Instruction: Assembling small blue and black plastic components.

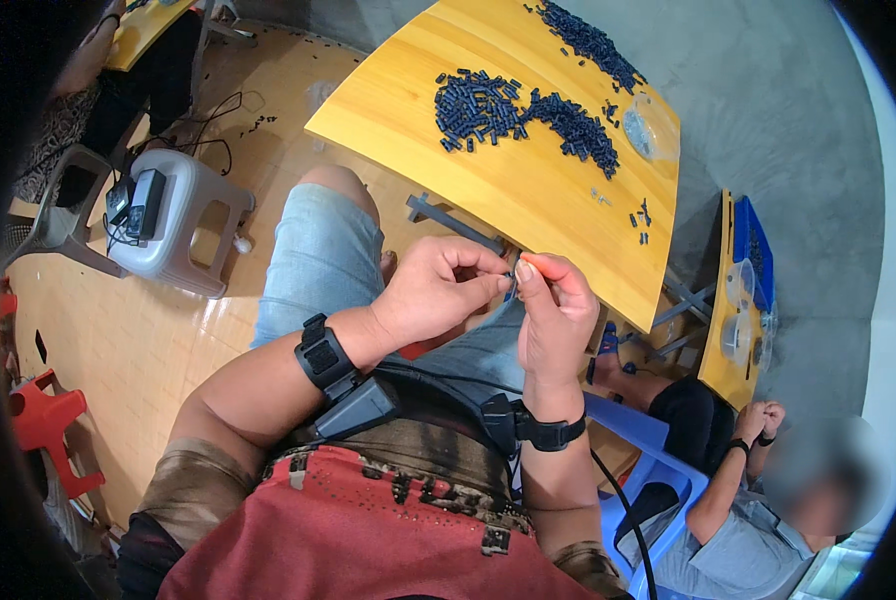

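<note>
Both hands meet just off the near edge of the yellow wooden table [388, 110], above my lap. My left hand [438, 290] is closed in a pinch, thumb against forefinger, on a small dark piece [510, 276]. Against the same spot, my right hand [558, 315] is also pinched, its thumb and forefinger at the piece. Fingers cover most of it, so its exact kind is hard to make out. On the tabletop lie a pile of short black cylindrical parts [476, 108] and a second black heap [580, 132] joined to it.
Another black heap [593, 42] lies along the far edge, near a clear plastic tub [640, 132]. Small clear bits [600, 197] and loose black parts [642, 222] lie at the right. A grey stool [183, 215] stands left; a person [743, 530] sits right. A cable [623, 500] hangs by my right arm.
</note>
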Demonstrator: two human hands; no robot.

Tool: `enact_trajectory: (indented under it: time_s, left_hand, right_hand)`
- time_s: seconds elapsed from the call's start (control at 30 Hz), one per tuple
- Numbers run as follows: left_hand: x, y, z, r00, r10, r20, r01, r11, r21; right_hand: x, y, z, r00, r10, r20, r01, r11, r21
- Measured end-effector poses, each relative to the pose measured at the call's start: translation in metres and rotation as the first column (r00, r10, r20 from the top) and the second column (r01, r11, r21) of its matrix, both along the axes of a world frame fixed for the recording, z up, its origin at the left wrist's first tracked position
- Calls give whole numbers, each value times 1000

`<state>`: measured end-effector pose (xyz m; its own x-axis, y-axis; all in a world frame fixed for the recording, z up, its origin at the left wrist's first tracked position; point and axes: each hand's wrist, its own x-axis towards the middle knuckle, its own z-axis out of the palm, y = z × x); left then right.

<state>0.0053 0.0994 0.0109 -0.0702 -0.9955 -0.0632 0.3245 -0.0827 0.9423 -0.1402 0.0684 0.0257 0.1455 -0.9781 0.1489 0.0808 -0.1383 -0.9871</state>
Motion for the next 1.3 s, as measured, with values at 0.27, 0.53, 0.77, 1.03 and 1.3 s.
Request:
enact_trajectory:
  time_s: [0.27,0.53,0.77,1.03,1.3]
  left_hand:
    - [2,-1,3,999,-44,-15,44,999,6]
    - [4,-2,-3,996,-72,-51,74,996,43]
    - [8,-2,-5,987,-114,-115,128,984,120]
    - [7,-2,-9,993,-94,-69,102,985,136]
    - [8,-2,-9,990,-96,-102,115,972,207]
  right_hand:
    - [-12,-7,10,987,162,-3,-161,983,91]
    - [-14,-11,10,979,185,-81,-179,981,73]
    - [-12,-11,1,983,180,-45,-176,981,77]
    - [-10,-10,-6,974,189,-126,-187,982,28]
    - [-14,-12,-9,958,229,-169,-227,973,37]
